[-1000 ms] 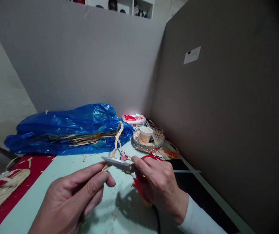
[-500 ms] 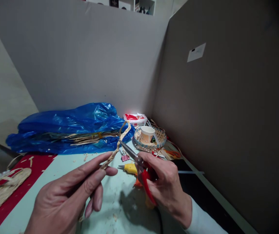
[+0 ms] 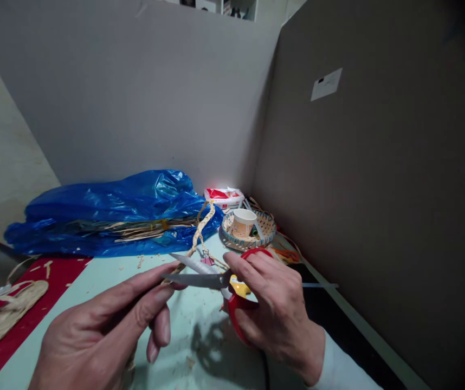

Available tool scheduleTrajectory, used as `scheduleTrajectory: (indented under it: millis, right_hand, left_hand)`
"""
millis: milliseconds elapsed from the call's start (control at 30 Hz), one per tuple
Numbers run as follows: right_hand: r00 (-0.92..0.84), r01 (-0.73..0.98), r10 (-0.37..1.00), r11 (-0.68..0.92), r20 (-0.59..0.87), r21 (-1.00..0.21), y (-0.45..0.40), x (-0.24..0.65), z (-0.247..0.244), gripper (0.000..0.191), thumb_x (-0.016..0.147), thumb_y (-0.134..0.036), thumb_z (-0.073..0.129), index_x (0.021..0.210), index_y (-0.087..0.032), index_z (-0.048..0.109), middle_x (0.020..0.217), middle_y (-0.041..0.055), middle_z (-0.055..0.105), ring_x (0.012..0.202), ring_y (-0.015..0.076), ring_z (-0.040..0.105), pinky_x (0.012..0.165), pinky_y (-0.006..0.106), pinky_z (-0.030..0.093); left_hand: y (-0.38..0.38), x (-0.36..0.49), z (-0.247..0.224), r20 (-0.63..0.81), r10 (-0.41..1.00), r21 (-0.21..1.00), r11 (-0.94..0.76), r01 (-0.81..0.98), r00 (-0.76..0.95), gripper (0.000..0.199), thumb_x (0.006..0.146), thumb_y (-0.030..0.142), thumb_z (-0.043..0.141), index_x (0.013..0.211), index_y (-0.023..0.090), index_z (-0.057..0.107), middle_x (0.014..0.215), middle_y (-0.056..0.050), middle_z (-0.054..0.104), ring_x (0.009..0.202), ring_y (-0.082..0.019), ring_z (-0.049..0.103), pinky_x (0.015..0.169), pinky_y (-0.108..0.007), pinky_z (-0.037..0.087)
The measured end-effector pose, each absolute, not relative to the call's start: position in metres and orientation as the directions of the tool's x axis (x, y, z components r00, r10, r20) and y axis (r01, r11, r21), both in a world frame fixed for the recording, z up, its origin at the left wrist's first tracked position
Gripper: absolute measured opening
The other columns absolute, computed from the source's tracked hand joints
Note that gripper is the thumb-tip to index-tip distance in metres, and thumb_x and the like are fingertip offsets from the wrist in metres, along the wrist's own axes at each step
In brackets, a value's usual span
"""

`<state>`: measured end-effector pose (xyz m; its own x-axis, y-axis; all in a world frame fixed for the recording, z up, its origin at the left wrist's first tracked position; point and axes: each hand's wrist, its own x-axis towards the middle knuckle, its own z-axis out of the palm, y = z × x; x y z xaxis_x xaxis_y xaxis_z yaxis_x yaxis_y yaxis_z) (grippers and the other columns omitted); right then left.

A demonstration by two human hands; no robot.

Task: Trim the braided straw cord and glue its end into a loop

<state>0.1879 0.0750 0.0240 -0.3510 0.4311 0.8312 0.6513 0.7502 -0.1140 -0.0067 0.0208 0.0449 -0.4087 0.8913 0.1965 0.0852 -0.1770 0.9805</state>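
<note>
My left hand [image 3: 110,319] pinches a braided straw cord [image 3: 200,230] between thumb and fingers. The cord rises from the fingertips toward the blue bag. My right hand [image 3: 275,303] has its fingers in the red handles of a pair of scissors [image 3: 206,280]. The scissor blades are spread apart and point left, with the cord between them close to my left fingertips. A thin strand hangs from the cord toward my right hand. Behind the scissors, a yellow tool [image 3: 239,287] lies partly hidden on the table.
A blue plastic bag [image 3: 110,203] with straw bundles lies at the back left. A woven basket [image 3: 271,230] holds a paper cup [image 3: 244,222]. A red-and-white packet [image 3: 224,198] is behind it. A woven straw sandal [image 3: 8,319] rests on red cloth [image 3: 68,271] at the left.
The scissors have opened and turned from pointing up-left to pointing left, moving down around the cord near my left fingertips. My left hand has barely moved.
</note>
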Motion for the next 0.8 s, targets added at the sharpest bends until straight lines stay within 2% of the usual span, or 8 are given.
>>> scheduleTrajectory:
  millis: [67, 167, 333, 533, 700, 800]
  right_hand:
    - [-0.371, 0.675, 0.412, 0.735, 0.832, -0.063, 0.076, 0.189, 0.026, 0.033, 0.075, -0.011, 0.056, 0.105, -0.011, 0.069, 0.072, 0.0051, 0.063, 0.063, 0.0207, 0.055, 0.058, 0.031, 0.043]
    - [-0.395, 0.669, 0.394, 0.742, 0.830, -0.034, 0.077, 0.189, 0.026, 0.034, 0.076, -0.012, 0.057, 0.108, -0.010, 0.068, 0.071, 0.0045, 0.063, 0.063, 0.0202, 0.054, 0.058, 0.031, 0.043]
    - [-0.399, 0.682, 0.358, 0.731, 0.844, 0.013, 0.077, 0.190, 0.022, 0.033, 0.076, -0.010, 0.059, 0.107, -0.011, 0.069, 0.069, 0.0032, 0.060, 0.061, 0.0187, 0.050, 0.057, 0.031, 0.039]
    - [-0.388, 0.739, 0.337, 0.670, 0.858, 0.070, 0.078, 0.196, 0.024, 0.034, 0.081, -0.010, 0.060, 0.113, -0.014, 0.068, 0.069, 0.0023, 0.060, 0.062, 0.0188, 0.048, 0.059, 0.032, 0.037]
    - [-0.444, 0.709, 0.373, 0.702, 0.815, 0.065, 0.078, 0.195, 0.024, 0.034, 0.079, -0.011, 0.059, 0.112, -0.014, 0.067, 0.070, 0.0022, 0.060, 0.062, 0.0185, 0.049, 0.058, 0.031, 0.037]
    - [-0.447, 0.704, 0.376, 0.707, 0.811, 0.060, 0.077, 0.193, 0.022, 0.032, 0.079, -0.012, 0.058, 0.109, -0.014, 0.067, 0.068, 0.0016, 0.059, 0.060, 0.0178, 0.048, 0.057, 0.031, 0.036]
  left_hand:
    - [0.020, -0.005, 0.046, 0.153, 0.895, 0.988, -0.136, 0.071, -0.418, 0.020, 0.067, 0.040, 0.080, 0.086, 0.036, 0.083, 0.041, 0.008, 0.058, 0.038, -0.006, 0.047, 0.039, -0.015, 0.038]
    - [0.021, -0.004, 0.049, 0.100, 0.901, 0.995, -0.096, 0.032, -0.421, 0.018, 0.063, 0.039, 0.082, 0.081, 0.036, 0.083, 0.041, 0.008, 0.058, 0.040, -0.005, 0.046, 0.038, -0.014, 0.034]
    - [0.022, -0.002, 0.051, 0.044, 0.898, 0.994, -0.084, -0.074, -0.437, 0.021, 0.055, 0.032, 0.086, 0.075, 0.038, 0.082, 0.050, 0.007, 0.066, 0.041, -0.007, 0.049, 0.043, -0.016, 0.041]
    - [0.023, -0.001, 0.056, -0.060, 0.917, 0.984, -0.012, -0.176, -0.395, 0.023, 0.046, 0.033, 0.091, 0.067, 0.031, 0.081, 0.040, 0.006, 0.056, 0.041, -0.010, 0.043, 0.038, -0.021, 0.035]
    - [0.024, -0.004, 0.058, 0.004, 0.945, 0.981, -0.067, -0.183, -0.326, 0.023, 0.051, 0.032, 0.093, 0.071, 0.031, 0.083, 0.060, 0.002, 0.072, 0.042, -0.005, 0.044, 0.039, -0.015, 0.034]
    - [0.024, -0.008, 0.055, 0.009, 0.944, 0.987, -0.061, -0.148, -0.329, 0.024, 0.051, 0.035, 0.094, 0.072, 0.032, 0.083, 0.057, 0.003, 0.071, 0.042, -0.004, 0.044, 0.041, -0.014, 0.039]
